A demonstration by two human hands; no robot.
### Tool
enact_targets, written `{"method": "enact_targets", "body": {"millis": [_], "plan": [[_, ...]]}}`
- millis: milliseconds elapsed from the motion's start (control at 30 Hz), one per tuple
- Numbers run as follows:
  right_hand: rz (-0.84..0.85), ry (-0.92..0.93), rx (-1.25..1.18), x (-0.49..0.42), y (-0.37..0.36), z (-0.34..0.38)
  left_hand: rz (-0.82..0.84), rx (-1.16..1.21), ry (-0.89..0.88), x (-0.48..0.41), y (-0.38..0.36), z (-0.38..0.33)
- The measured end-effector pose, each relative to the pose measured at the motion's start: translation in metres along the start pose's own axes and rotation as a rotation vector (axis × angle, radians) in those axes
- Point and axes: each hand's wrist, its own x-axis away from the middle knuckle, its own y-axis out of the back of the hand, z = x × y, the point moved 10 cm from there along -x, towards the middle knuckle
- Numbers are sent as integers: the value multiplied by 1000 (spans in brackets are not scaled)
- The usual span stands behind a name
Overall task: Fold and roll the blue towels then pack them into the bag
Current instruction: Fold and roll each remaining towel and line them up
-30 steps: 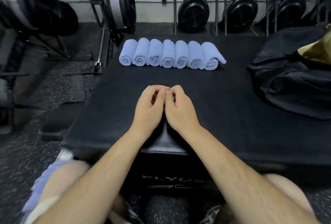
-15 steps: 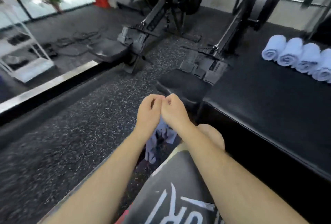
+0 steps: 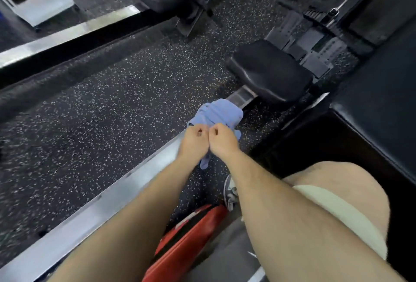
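A crumpled blue towel (image 3: pixel 217 114) lies low on the speckled floor, beside the end of a metal rail. My left hand (image 3: pixel 194 139) and my right hand (image 3: pixel 222 141) hover just over its near edge. Both are curled into fists, knuckles touching each other. A strip of the towel shows between my wrists. I cannot tell whether either hand touches the cloth. The rolled towels and the bag are out of view.
A black padded platform (image 3: pixel 378 92) fills the right side. A rowing machine's black seat (image 3: pixel 270 72) sits just beyond the towel. A long metal rail (image 3: pixel 101 205) runs under my left forearm. A red object (image 3: pixel 186 243) and a shoe (image 3: pixel 229 194) lie below my arms.
My view has swung left and down, from the platform with the row of rolled towels to the floor. My fists stayed together and now hang over the loose towel.
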Motion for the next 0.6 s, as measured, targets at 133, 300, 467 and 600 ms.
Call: {"method": "enact_targets", "body": {"millis": [133,300,467,600], "plan": [[21,31,60,-26,-9,-8,50,-136,-61,-33,-17,12],[144,67,163,-44,-26,-21,161,-550,-107,-65,-34,30],[155,-33,247,-53,-29,-33,281,-795,-104,-73,-51,39],[188,-69,284,-66,-25,-35,217,-864,-112,-72,-48,39]]}}
